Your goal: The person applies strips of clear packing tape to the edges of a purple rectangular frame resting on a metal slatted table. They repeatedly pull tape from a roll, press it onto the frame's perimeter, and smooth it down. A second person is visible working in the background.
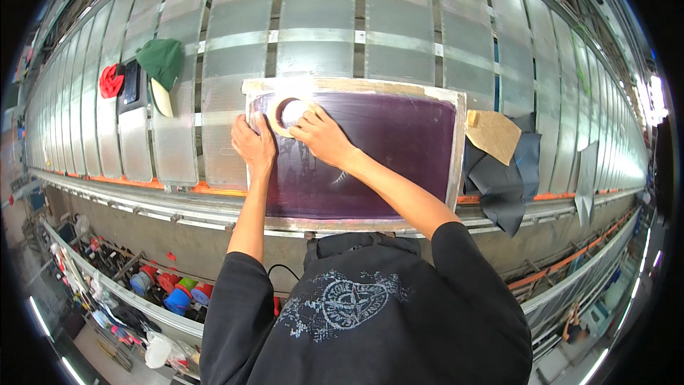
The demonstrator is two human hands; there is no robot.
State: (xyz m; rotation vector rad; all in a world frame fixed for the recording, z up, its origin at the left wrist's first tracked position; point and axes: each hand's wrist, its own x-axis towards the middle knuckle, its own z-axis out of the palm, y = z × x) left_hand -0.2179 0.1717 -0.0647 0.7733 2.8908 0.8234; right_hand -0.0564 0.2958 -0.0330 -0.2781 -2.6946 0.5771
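Note:
A framed screen-printing screen (395,171) with dark purple mesh lies in front of me across the long rack of pale panels. My right hand (315,131) grips a roll of tape (275,117) by its right side, over the upper left part of the screen. My left hand (254,144) rests at the screen's left edge, thumb up beside the roll; whether it pinches a tape end cannot be seen. Glare covers the mesh around the roll, and wet-looking streaks run below it.
Right of the screen lie a brown cardboard piece (494,136) and dark sheets (505,184). At left are a green cap (160,61), a red cloth (111,81) and a dark phone (131,83). Colored buckets (177,300) stand behind a rail at lower left. Another person (574,329) is far at lower right.

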